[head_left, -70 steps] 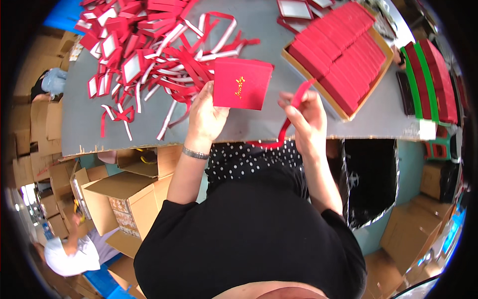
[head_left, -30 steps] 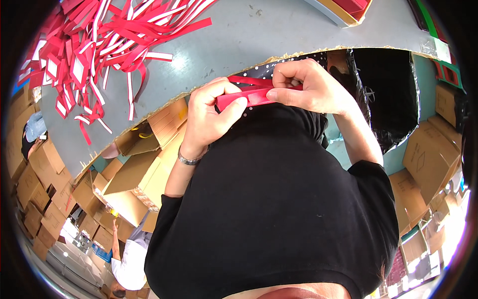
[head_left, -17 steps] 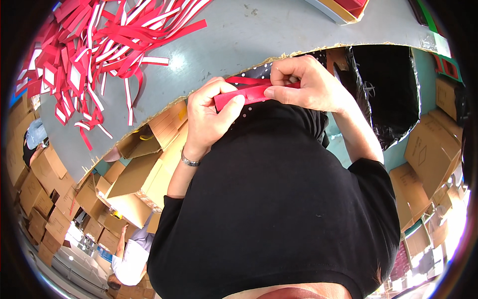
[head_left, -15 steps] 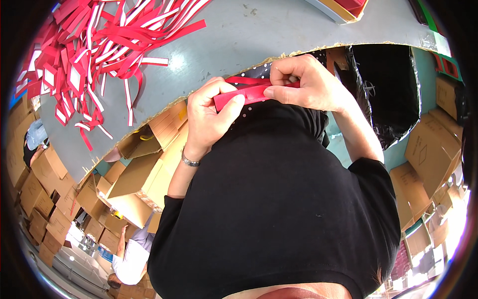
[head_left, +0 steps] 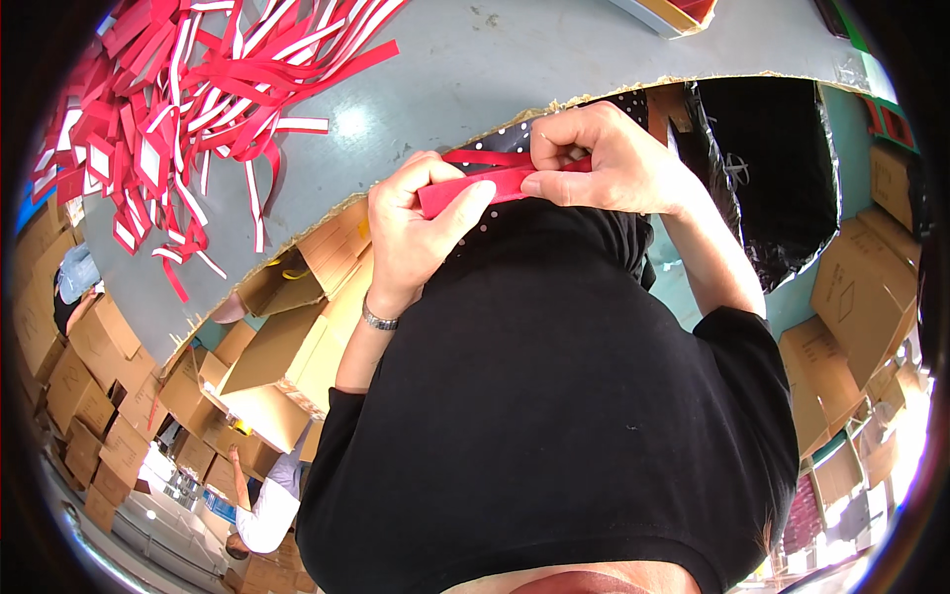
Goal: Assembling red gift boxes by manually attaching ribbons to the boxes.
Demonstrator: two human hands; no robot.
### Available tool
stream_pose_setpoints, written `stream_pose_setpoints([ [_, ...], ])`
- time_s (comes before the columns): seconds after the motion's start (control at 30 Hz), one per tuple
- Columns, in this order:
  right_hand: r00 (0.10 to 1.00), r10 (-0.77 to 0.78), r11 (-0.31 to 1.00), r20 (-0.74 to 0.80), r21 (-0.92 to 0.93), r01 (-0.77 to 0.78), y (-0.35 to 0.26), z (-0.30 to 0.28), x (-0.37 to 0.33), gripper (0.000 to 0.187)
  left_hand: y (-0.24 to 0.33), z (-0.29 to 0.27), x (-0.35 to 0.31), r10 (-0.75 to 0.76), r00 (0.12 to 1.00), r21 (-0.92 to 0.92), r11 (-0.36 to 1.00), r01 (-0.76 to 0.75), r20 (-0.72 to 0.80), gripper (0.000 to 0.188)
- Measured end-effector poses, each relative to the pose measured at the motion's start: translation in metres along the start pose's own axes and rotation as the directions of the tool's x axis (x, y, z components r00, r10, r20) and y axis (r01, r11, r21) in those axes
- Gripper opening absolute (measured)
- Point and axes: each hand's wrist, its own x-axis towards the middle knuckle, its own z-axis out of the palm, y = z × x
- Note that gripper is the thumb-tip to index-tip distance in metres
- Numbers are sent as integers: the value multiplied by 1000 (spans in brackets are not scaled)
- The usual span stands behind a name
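A flat red fabric strip (head_left: 508, 184), with a thinner red ribbon running behind it, is held between my hands just off the table's near edge. My left hand (head_left: 416, 213) grips its left end, the thumb pressed on the front face. At the right end, my right hand (head_left: 609, 163) pinches it between thumb and curled fingers. Part of the strip is hidden under those fingers. On the table at the far left lies a tangled heap of red pieces (head_left: 124, 134) with red-and-white ribbons, out of touch with either hand.
The grey table (head_left: 445, 79) has a rough, curved near edge. An open box (head_left: 665, 15) with red contents stands at its far side. A black plastic bag (head_left: 782, 178) hangs at right. Cardboard boxes (head_left: 267, 361) flank me, and another person (head_left: 267, 515) is at lower left.
My left thumb has slid slightly to the right along the red strip. Both hands keep their hold, and the view has shifted slightly.
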Motion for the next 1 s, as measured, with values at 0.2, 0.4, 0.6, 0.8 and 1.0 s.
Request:
stream_pose_setpoints([
  [0.2,999,-41,997,-8,-63,40,-6,-5,-5,22,0,0,1,84,996,63,995,-82,-35,23],
  [0.4,974,-130,971,-184,-220,88,-40,-17,-20,22,30,-10,1,366,930,230,909,-348,-38,28],
  [0.6,913,-324,899,-247,-381,216,-31,-22,-19,22,61,-31,3,557,830,275,804,-527,-36,26],
  [0.8,845,-465,857,-264,-375,355,-84,-10,-48,15,60,-43,1,637,763,475,706,-525,-104,25],
  [1.0,910,-163,909,-381,-418,-12,-89,-15,-37,13,56,-45,0,609,778,327,775,-541,-157,26],
])
